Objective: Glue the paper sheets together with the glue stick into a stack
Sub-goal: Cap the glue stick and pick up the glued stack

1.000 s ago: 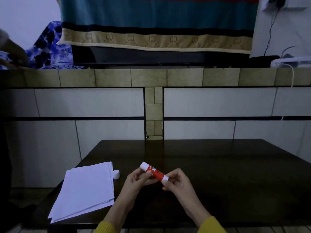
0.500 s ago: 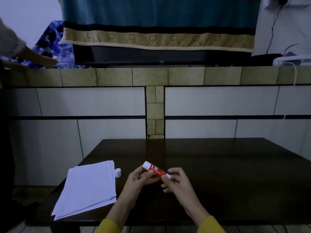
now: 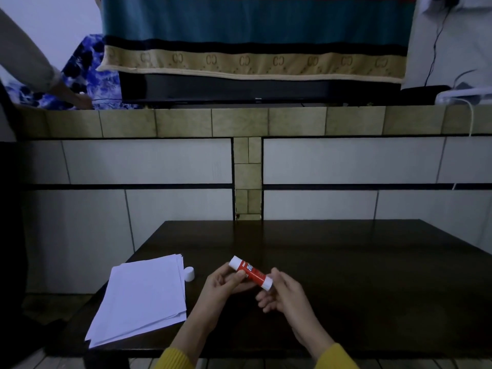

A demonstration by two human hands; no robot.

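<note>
Holding red-and-white plastic glue stick (image 3: 251, 272) between my left hand (image 3: 225, 284) and right hand (image 3: 283, 291), fingertips pinching each end, above dark wooden table (image 3: 346, 262); white paper sheets (image 3: 141, 296), small white cap (image 3: 189, 273) lying left.

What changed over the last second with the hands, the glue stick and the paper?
Little changed. Both hands kept the glue stick above the table: the left hand still grips its body, while the right hand has shifted its fingers at the white end nearer the person, as if twisting it. No grasp or release. The paper sheets and the white cap beside them stayed put.
</note>
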